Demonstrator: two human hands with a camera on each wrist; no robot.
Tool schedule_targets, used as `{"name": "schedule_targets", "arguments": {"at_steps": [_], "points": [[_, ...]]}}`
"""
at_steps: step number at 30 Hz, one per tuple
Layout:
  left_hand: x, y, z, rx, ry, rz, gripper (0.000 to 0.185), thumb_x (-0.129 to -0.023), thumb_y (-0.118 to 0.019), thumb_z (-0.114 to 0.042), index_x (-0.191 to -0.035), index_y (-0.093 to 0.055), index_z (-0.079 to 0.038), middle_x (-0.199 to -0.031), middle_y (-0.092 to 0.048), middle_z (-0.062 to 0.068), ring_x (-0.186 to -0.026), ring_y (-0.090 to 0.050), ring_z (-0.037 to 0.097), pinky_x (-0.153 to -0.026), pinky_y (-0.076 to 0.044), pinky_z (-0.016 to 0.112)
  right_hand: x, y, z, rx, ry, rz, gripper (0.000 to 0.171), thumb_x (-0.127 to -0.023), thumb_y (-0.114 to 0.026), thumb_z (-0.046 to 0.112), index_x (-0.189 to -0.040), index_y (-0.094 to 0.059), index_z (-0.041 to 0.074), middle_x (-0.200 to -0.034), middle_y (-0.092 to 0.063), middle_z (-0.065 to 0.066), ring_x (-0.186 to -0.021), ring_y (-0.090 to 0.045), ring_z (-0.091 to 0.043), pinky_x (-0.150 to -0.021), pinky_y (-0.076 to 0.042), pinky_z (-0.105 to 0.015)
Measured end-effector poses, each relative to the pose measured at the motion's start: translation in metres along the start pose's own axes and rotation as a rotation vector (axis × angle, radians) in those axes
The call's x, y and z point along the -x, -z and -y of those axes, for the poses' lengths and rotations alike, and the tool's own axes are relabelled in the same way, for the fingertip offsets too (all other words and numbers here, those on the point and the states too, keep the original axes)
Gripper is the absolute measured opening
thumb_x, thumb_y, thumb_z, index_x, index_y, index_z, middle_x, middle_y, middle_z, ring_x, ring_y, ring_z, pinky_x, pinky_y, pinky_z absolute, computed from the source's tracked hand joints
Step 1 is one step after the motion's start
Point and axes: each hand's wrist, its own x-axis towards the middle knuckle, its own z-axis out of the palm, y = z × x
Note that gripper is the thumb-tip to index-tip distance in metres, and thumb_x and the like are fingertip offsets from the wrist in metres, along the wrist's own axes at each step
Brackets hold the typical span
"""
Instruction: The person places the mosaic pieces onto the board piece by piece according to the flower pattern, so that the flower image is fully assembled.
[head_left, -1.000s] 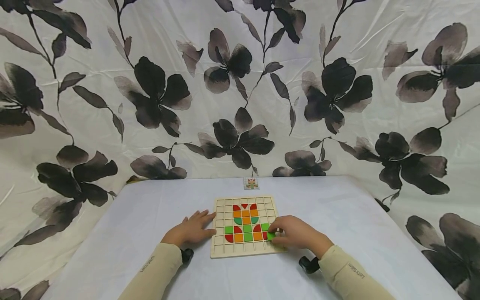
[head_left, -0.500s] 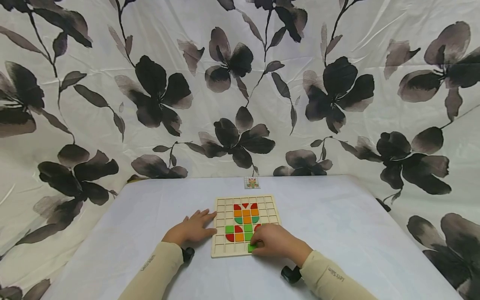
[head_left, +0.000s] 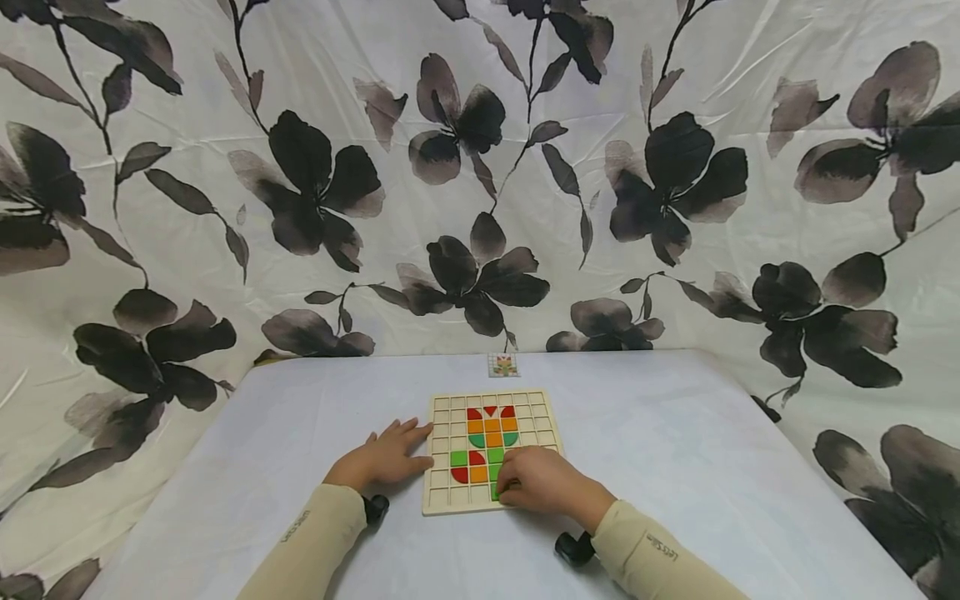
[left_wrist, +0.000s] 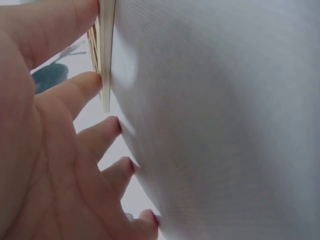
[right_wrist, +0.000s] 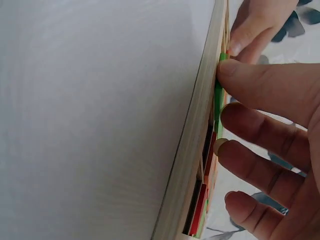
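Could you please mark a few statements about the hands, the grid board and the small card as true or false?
1. The left hand lies flat beside the wooden grid board, its fingers at the board's left edge. True.
2. The right hand rests on the bare table, away from the board. False: it is over the board's near right part, fingers on a green tile.
3. A small card lies beyond the board. True.
4. Every cell holds a tile. False: many are empty.
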Motion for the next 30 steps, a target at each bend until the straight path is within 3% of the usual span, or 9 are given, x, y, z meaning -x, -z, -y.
{"name": "schedule_targets", "arguments": {"at_steps": [9, 16, 21, 26, 30], "points": [[0.002, 0.001, -0.001, 0.01, 0.008, 0.008, 0.067, -0.092, -0.058, -0.046, -0.151, -0.036, -0.019, -0.157, -0.031, 0.016, -0.146, -0.021, 0.045, -0.112, -0.014, 0.071, 0.001, 0.002, -0.005, -0.034, 0.015, 0.011, 0.005, -0.087, -0.072, 0.023, -0.088, -0.077, 0.023, -0.082, -0.064, 0.016, -0.073, -0.052, 0.002, -0.071, -0.049, -0.016], [0.001, 0.002, -0.002, -0.002, 0.013, 0.009, 0.067, -0.093, -0.057, -0.044, -0.151, -0.036, -0.018, -0.157, -0.031, 0.016, -0.145, -0.022, 0.045, -0.112, -0.015, 0.071, 0.004, 0.014, -0.018, -0.049, -0.055, -0.013, 0.009, -0.09, -0.069, 0.023, -0.093, -0.077, 0.021, -0.091, -0.067, 0.014, -0.086, -0.061, -0.003, -0.082, -0.053, -0.025], [0.0, 0.004, 0.0, 0.005, 0.018, 0.025, 0.067, -0.093, -0.057, -0.044, -0.151, -0.036, -0.018, -0.157, -0.031, 0.016, -0.146, -0.022, 0.045, -0.112, -0.016, 0.07, 0.002, 0.028, -0.028, -0.056, -0.129, -0.018, 0.013, -0.091, -0.068, 0.025, -0.097, -0.078, 0.019, -0.093, -0.068, 0.011, -0.088, -0.063, -0.009, -0.082, -0.054, -0.029], [-0.002, 0.011, 0.0, 0.009, 0.012, 0.022, 0.066, -0.095, -0.055, -0.045, -0.152, -0.034, -0.018, -0.157, -0.031, 0.016, -0.145, -0.024, 0.043, -0.113, -0.02, 0.068, 0.002, 0.052, -0.037, 0.002, -0.165, -0.125, 0.02, -0.093, -0.065, 0.022, -0.109, -0.073, 0.014, -0.106, -0.07, 0.002, -0.102, -0.065, -0.019, -0.092, -0.053, -0.039], [-0.008, 0.028, -0.004, -0.064, -0.019, -0.059, 0.065, -0.098, -0.049, -0.046, -0.153, -0.031, -0.017, -0.157, -0.031, 0.018, -0.145, -0.024, 0.042, -0.113, -0.021, 0.067, 0.001, 0.078, -0.049, 0.104, -0.194, -0.258, 0.032, -0.095, -0.063, 0.021, -0.126, -0.064, 0.014, -0.126, -0.065, -0.006, -0.119, -0.059, -0.028, -0.101, -0.047, -0.05]]}}
